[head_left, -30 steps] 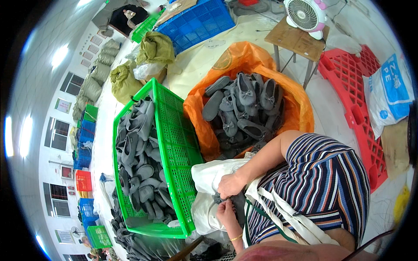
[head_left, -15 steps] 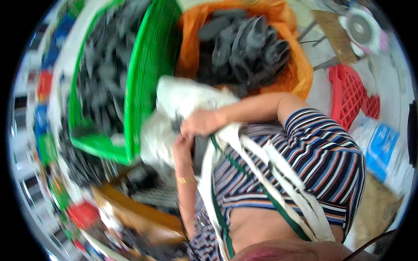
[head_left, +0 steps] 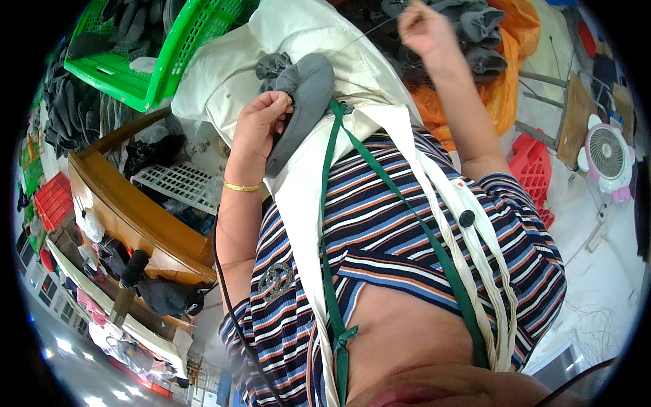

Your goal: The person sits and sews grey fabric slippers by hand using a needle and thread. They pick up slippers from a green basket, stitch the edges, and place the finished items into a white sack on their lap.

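Bare right hand (head_left: 427, 32) blurred at the upper edge.
Whether, and on what, its smeared fingertips close is too unclear to tell; the upper end of the thin, straight thread (head_left: 369, 30) is lost beside them. The bare left hand (head_left: 254, 125) hides part of the dark grey fabric shoe (head_left: 310, 85). The top edge cuts off the bright green perforated plastic crate (head_left: 163, 74) and the orange plastic sack (head_left: 519, 47), where the right forearm covers some of the piled dark grey shoes (head_left: 480, 27). The striped knit sleeve (head_left: 522, 200) partly hides the red lattice plastic pallet (head_left: 532, 163).
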{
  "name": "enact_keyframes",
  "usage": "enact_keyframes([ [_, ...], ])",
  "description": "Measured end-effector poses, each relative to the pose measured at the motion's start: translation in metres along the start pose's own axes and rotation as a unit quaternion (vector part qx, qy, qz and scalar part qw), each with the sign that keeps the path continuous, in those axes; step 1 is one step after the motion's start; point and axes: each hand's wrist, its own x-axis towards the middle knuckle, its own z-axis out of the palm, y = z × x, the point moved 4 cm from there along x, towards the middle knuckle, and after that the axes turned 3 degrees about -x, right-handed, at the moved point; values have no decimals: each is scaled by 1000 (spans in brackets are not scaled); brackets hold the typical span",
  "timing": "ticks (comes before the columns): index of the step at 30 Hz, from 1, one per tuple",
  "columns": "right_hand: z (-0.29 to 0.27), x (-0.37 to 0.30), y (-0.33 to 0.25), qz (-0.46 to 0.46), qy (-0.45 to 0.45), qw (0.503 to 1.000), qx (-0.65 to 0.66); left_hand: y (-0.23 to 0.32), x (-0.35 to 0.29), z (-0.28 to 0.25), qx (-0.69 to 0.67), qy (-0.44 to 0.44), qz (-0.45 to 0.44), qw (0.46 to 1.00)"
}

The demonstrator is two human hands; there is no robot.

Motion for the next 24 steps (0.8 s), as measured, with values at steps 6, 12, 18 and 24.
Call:
enact_keyframes([
  [6, -117, 10, -197, -283, 31, 958, 21, 4, -7, 9, 0, -4, 2, 1000],
  [12, -59, -40, -104, -300, 110, 947, -20, 31, -20, 29, 420, 168, 216, 865],
  [18, -65, -37, -110, -301, 96, 948, -35, 29, -14, 37, 419, 198, 368, 806],
  [24, -87, -29, -149, -281, 58, 956, -66, 22, -5, 36, 333, 210, 305, 867],
])
